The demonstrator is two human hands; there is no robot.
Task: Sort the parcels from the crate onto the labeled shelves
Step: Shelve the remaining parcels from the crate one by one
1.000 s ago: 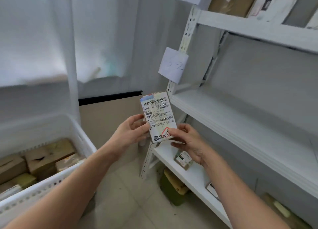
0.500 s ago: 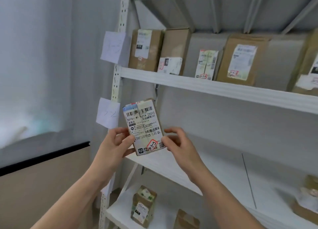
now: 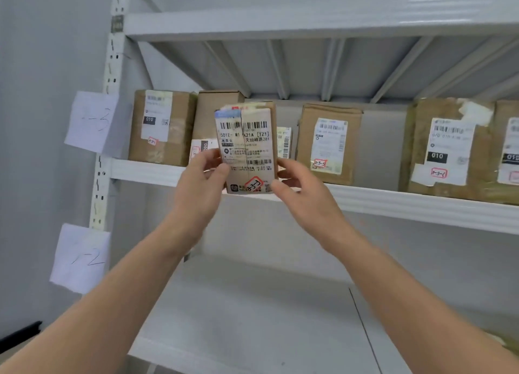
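Two boards of a white metal rack [image 3: 112, 64] fill most of the frame: an upper shelf [image 3: 393, 202] across the middle and a lower shelf [image 3: 252, 317] beneath it. A row of brown parcels [image 3: 328, 143] is stood upright along the upper shelf, labels facing outward. At centre, a small labelled parcel [image 3: 245, 149] is held upright in front of that row, its base level with the upper shelf's front edge. Its left edge is pinched by the left hand [image 3: 196, 188]; its lower right corner is gripped by the right hand [image 3: 303, 194], thumb in front. An upper paper tag [image 3: 95, 121] and a lower paper tag [image 3: 81, 258] are fixed to the rack's post at left. A red-bordered sticker [image 3: 254, 183] marked 3-3-3 is seen near the held parcel's bottom edge.
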